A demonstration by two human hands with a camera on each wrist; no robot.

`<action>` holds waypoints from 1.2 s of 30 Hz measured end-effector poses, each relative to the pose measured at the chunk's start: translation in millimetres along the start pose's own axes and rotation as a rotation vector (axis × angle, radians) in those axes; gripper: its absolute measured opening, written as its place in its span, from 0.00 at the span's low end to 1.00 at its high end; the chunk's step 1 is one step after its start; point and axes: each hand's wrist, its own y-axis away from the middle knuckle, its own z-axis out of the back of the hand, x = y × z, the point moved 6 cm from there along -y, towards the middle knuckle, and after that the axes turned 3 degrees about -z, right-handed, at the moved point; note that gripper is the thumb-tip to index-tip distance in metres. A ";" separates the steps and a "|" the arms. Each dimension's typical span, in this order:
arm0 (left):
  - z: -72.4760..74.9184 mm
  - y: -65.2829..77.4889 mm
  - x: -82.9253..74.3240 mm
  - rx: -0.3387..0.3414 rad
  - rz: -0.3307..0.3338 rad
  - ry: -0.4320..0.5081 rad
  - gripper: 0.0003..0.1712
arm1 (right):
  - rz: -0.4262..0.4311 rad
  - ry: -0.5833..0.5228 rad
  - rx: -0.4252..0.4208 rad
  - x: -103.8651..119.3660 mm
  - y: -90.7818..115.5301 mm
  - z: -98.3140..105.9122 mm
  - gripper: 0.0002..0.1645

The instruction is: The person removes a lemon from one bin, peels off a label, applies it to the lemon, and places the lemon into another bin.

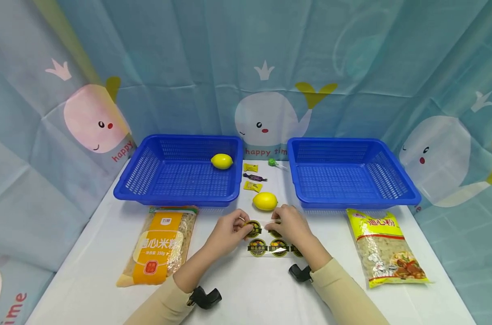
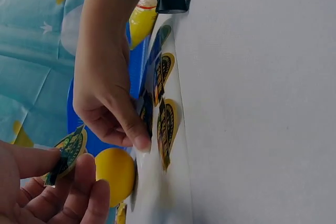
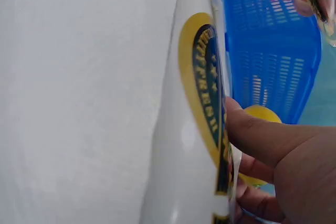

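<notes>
My left hand (image 1: 229,230) pinches a round black-and-gold sticker (image 2: 72,153) between thumb and fingers; in the left wrist view it is off the sheet, raised above the table. The right hand (image 1: 293,225) grips the top edge of a clear sticker sheet (image 1: 268,239), thumb on one side and fingers behind. More round stickers (image 1: 279,248) are on this sheet, which tilts up a little from the table in the right wrist view. Just beyond both hands lies a yellow lemon (image 1: 265,201).
A blue basket (image 1: 178,198) at back left contains another lemon (image 1: 222,161); a second blue basket (image 1: 357,205) stands at back right. Wrapped candies (image 1: 252,186) and a green lollipop (image 1: 272,162) lie between them. Pasta bags flank the hands, one orange (image 1: 158,246), one yellow (image 1: 386,248).
</notes>
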 end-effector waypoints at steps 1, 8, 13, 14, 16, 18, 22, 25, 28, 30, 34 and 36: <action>-0.7 -0.3 1.7 0.009 0.015 0.007 0.05 | -0.013 0.031 -0.018 0.2 0.6 0.5 0.19; -0.3 -0.9 12.2 0.006 0.098 -0.020 0.05 | -0.057 -0.002 -0.049 -0.7 2.3 2.0 0.22; 2.1 1.1 16.4 -0.027 0.100 -0.076 0.05 | -0.146 -0.214 -0.134 -4.2 5.5 10.6 0.23; 2.4 1.8 16.8 -0.032 0.097 -0.080 0.05 | -0.166 -0.249 -0.152 -4.4 6.0 12.6 0.25; 3.4 3.0 17.4 -0.041 0.095 -0.086 0.06 | -0.202 -0.310 -0.171 -3.9 5.8 14.8 0.30; 4.7 3.5 16.8 -0.050 0.093 -0.089 0.06 | -0.236 -0.366 -0.168 -2.7 3.0 15.1 0.37; 5.2 2.3 16.0 -0.055 0.076 -0.083 0.06 | -0.296 -0.437 -0.129 -3.8 -9.0 8.1 0.50; 4.0 1.6 14.9 -0.049 0.058 -0.072 0.06 | -0.317 -0.450 -0.091 -5.3 -18.1 -0.4 0.53; 2.9 2.1 13.4 -0.038 0.057 -0.047 0.06 | -0.318 -0.453 -0.061 -4.5 -23.5 -6.4 0.50; 2.1 2.4 12.2 -0.035 0.065 -0.031 0.07 | -0.308 -0.468 -0.054 -4.3 -25.1 -8.3 0.48; 1.3 2.1 9.7 -0.039 0.070 -0.027 0.07 | -0.287 -0.580 -0.067 -5.3 -23.6 -7.8 0.43; 1.2 2.0 8.5 -0.046 0.071 -0.035 0.07 | -0.270 -0.667 -0.067 -5.2 -21.7 -6.7 0.42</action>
